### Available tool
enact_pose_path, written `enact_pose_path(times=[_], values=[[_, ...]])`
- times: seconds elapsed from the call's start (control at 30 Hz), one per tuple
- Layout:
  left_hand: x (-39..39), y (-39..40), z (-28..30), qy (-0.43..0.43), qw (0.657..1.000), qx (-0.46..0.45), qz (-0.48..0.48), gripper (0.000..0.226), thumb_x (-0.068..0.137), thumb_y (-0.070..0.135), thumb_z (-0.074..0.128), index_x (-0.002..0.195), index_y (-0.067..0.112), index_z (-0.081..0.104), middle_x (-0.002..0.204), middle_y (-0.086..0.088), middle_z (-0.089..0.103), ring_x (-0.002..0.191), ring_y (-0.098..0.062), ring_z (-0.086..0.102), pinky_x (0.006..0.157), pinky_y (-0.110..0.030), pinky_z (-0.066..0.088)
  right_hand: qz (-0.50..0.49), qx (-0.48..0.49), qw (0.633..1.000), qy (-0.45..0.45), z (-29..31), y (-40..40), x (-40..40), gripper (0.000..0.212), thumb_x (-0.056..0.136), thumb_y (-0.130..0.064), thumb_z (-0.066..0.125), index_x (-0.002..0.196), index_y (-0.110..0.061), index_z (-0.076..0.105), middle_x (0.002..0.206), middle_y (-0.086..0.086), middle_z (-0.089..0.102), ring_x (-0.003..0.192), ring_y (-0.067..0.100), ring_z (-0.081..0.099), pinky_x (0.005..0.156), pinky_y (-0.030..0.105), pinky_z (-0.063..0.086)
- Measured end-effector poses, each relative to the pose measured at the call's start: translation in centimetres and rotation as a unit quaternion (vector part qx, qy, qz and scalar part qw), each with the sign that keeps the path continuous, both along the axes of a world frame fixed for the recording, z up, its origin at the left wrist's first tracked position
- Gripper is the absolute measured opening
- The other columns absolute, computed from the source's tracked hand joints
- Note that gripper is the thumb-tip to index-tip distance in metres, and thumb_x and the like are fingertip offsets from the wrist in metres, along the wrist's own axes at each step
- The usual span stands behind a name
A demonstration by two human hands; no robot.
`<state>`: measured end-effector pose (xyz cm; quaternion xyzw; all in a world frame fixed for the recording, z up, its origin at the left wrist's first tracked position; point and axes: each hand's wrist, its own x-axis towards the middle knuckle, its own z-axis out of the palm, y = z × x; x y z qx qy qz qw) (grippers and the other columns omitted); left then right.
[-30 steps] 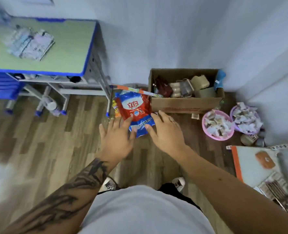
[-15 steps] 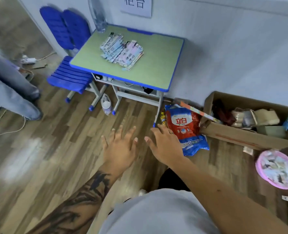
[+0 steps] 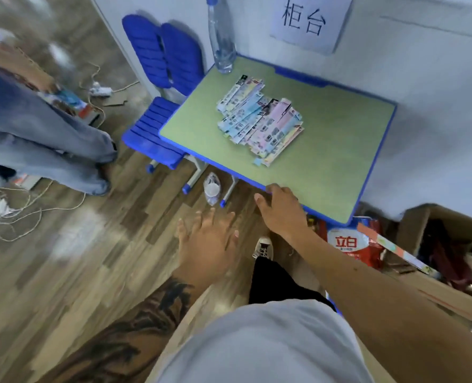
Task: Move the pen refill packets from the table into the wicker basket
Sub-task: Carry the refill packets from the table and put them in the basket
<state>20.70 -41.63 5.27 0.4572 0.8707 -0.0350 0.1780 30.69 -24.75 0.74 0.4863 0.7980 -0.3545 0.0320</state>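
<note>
Pen refill packets (image 3: 259,120), flat pastel card sleeves, lie fanned on green blue-edged bench (image 3: 339,150); judged light, slippery. Scoop stack's edges. Left hand (image 3: 207,244), right hand (image 3: 281,211): grips apart, empty.

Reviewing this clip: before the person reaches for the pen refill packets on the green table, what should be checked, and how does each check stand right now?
1. Packets reachable: ok. The pile of pastel paper pen refill packets lies uncovered mid-table.
2. Left hand free: ok, fingers spread, holding nothing, over the wooden floor.
3. Right hand free: ok, empty, at the near blue edge of the green-topped table.
4. Obstacle near pile: ok. The clear plastic water bottle stands at the far corner, apart from the packets.
5. Wicker basket located: not ok, none in view.
6. Packet count: cannot tell, they overlap.
</note>
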Motion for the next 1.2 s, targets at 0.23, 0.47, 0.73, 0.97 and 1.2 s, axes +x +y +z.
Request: enact_pose_path(times=[0.23,0.47,0.73,0.97,1.2], values=[[-7.3,15.2,-1.1,0.014,0.996,-0.024,-0.089,0.056,0.101,0.056,0.032,0.153,0.038,0.037,0.16,-0.006,0.04,0.15,-0.034,0.03,0.118,-0.065,0.023,-0.17,-0.055,0.984,-0.005,-2.1,11.6,-5.2,0.044,0.103,-0.05,0.046,0.127,-0.014,0.055,0.124,0.015,0.061,0.114,0.037,0.061,0.094,0.046,0.052],[-10.4,25.1,-3.7,0.042,0.983,-0.004,-0.181,0.059,0.103,0.052,0.038,0.159,0.036,0.029,0.17,-0.009,0.02,0.156,-0.037,0.017,0.118,-0.07,-0.002,-0.252,-0.062,0.964,-0.063,-3.8,16.3,-7.9,0.044,0.101,-0.052,0.049,0.121,-0.013,0.053,0.12,0.013,0.06,0.112,0.037,0.06,0.09,0.046,0.049],[-13.6,32.9,-7.0,-0.01,0.976,-0.021,-0.216,0.054,0.101,0.054,0.045,0.138,0.015,0.046,0.125,-0.011,0.061,0.113,-0.036,0.06,0.094,-0.051,0.044,-0.376,-0.114,0.916,-0.083,-4.5,17.9,-10.4,0.032,0.097,-0.043,0.056,0.112,-0.015,0.058,0.115,0.009,0.062,0.108,0.034,0.062,0.091,0.044,0.052],[-15.8,37.0,-7.5,-0.137,0.963,-0.042,-0.23,0.038,0.103,0.047,0.051,0.121,0.013,0.048,0.101,-0.007,0.068,0.096,-0.033,0.067,0.072,-0.038,0.043,-0.513,-0.119,0.85,-0.024,-4.2,17.7,-12.8,0.015,0.096,-0.027,0.059,0.099,-0.013,0.053,0.097,0.006,0.064,0.095,0.031,0.061,0.078,0.039,0.049],[-16.5,37.6,-7.5,-0.231,0.953,-0.051,-0.189,0.032,0.099,0.043,0.062,0.117,0.02,0.049,0.1,0.001,0.064,0.092,-0.028,0.064,0.081,-0.04,0.051,-0.589,-0.103,0.801,0.03,-2.8,16.3,-12.5,0.024,0.099,-0.021,0.062,0.12,-0.011,0.063,0.107,0.002,0.073,0.1,0.024,0.066,0.082,0.028,0.045]])
